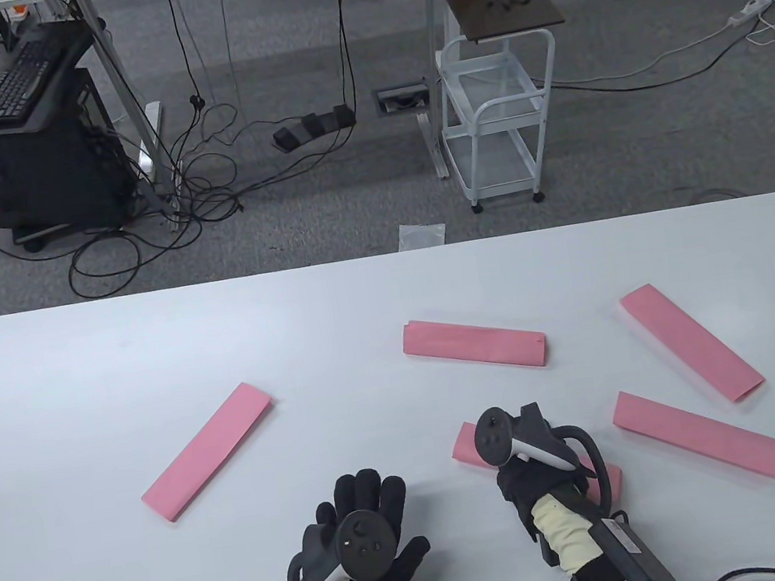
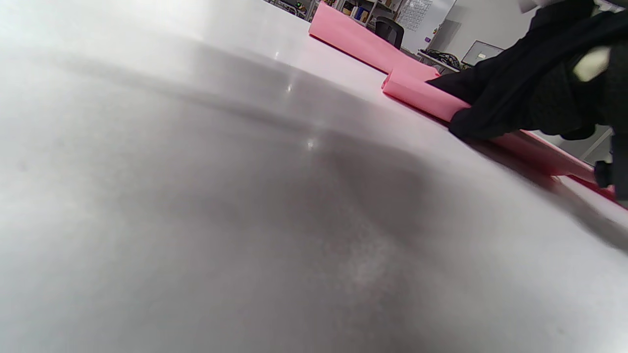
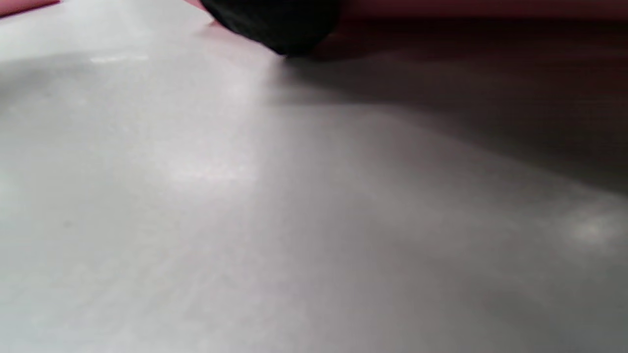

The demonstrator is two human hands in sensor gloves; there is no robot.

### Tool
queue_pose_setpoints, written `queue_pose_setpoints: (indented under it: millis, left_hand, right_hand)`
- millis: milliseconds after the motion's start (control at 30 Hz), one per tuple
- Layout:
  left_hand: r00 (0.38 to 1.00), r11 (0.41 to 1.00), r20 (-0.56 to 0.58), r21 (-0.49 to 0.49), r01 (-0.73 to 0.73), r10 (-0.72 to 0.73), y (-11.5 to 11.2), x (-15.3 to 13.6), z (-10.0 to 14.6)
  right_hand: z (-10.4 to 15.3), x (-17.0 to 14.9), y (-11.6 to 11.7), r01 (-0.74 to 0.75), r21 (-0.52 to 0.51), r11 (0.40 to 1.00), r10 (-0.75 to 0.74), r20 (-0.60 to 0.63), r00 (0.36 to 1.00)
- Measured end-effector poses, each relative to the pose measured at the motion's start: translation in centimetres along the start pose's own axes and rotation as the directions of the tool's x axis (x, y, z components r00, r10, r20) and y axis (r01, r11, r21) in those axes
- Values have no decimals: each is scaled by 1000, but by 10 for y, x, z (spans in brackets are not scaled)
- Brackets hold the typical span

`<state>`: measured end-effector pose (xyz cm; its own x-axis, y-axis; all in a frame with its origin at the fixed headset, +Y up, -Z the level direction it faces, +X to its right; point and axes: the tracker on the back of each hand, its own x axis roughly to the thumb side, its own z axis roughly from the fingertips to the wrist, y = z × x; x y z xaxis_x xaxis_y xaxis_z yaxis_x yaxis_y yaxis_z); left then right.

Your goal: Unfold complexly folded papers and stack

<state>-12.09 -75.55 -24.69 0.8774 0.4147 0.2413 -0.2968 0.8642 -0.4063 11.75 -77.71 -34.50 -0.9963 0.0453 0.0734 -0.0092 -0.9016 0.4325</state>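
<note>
Two gloved hands, five folded pink strips, one white table (image 1: 79,366).

Left hand (image 1: 357,550): flat on table, fingers spread, left of the held strip.

Right hand (image 1: 529,462): resting on nearest strip (image 1: 463,445); finger state hidden, cannot tell. Strip mostly covered, long axis slanting near-right.

Beyond: right strip (image 1: 700,436), left strip (image 1: 208,452), middle strip (image 1: 475,344), far-right strip (image 1: 690,341), all separate, each slanted.

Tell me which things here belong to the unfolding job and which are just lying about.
Job:
- five folded pink papers: far-left strip, middle strip, far-right strip, near-right strip, and the strip under the right hand
- right hand, resting on that strip
- left hand, flat on the table

Lying about:
- plastic bag on the floor
- white cart
- keyboard
</note>
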Motion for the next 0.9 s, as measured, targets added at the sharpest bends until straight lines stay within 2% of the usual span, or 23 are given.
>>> queue_pose_setpoints:
  millis: [67, 233, 367, 500, 600, 700, 767, 800, 833, 867, 900]
  left_hand:
    - [1000, 1000, 0, 0, 0, 0, 0, 0, 0]
    - [1000, 1000, -3, -16, -3, 3, -2, 0, -1]
    - [1000, 999, -7, -35, -10, 10, -5, -2, -3]
    - [999, 999, -17, -25, -37, 37, -5, -5, -6]
    - [995, 995, -23, -14, -95, 95, 1, -9, -10]
    - [984, 984, -21, 4, -179, 179, 12, -13, -16]
    - [961, 961, -6, 35, -275, 275, 19, -16, -20]
    - [950, 949, 6, 40, -313, 313, 19, -17, -20]
    - [921, 920, 31, 47, -389, 388, 19, -20, -21]
    - [902, 901, 46, 51, -431, 429, 18, -21, -21]
    - [871, 870, 59, 50, -490, 487, 16, -24, -21]
  right_hand:
    - [0, 1, 0, -30, -50, 998, 29, -12, 1000]
    - [4, -8, 2, 123, -54, 991, -123, -6, 992]
    - [12, -13, -2, 247, -99, 964, -243, 52, 969]
    - [30, -7, -18, 389, -172, 905, -355, 199, 914]
    - [45, -3, -33, 561, -231, 795, -478, 330, 814]
    - [57, 0, -43, 770, -194, 608, -635, 464, 618]
    - [63, -1, -41, 911, -112, 398, -761, 514, 395]
    - [64, -2, -38, 946, -84, 314, -792, 526, 309]
    - [64, -2, -32, 983, -25, 183, -824, 541, 167]
    - [63, -1, -26, 995, 36, 93, -837, 544, 59]
    - [62, 0, -19, 992, 127, -15, -840, 536, -81]
